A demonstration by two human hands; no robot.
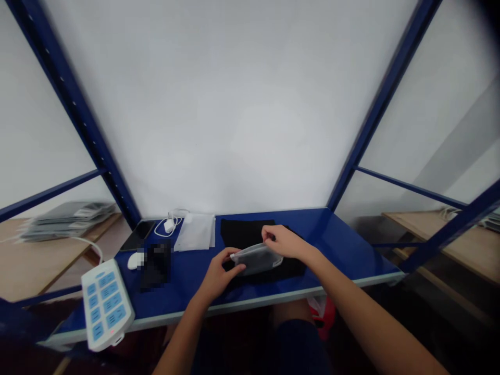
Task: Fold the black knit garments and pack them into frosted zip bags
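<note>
Both hands hold a small translucent zip bag, tilted above the front part of the blue table. With thumb and fingers, my left hand grips its left end, beside a white zip slider. My right hand has its fingers curled in a pinch on the upper right edge. Dark grey shows through the bag; I cannot tell whether it is contents or the cloth behind. Under and behind the bag lies folded black cloth. Flat to the left of the cloth are white translucent bags.
At the table's left are a white power strip, a phone, a charger with cable, a white mouse-like object and a blurred dark item. Blue metal posts frame the blue table. Packed bags lie on a side table.
</note>
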